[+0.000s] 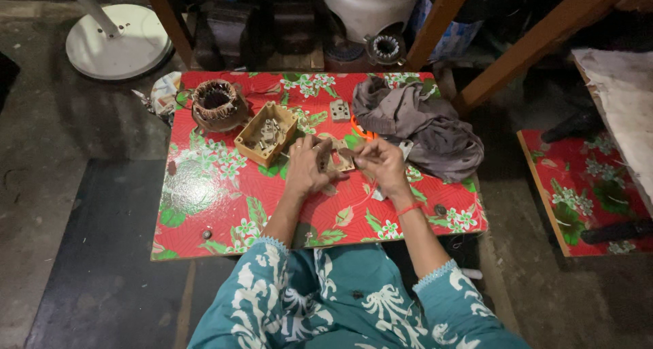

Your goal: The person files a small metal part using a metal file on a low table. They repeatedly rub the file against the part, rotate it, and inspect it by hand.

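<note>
Both hands meet on the small tan frame [338, 157], just right of the open box [266, 133]. My left hand [307, 167] grips it; my right hand [381, 164] pinches its right edge.

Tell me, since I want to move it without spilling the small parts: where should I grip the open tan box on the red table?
Grip the tan box by its two long side walls, coming straight down from above. It sits open side up with loose parts inside, so keep it level. The left hand is close on its right; the wound coil crowds its left.
</note>
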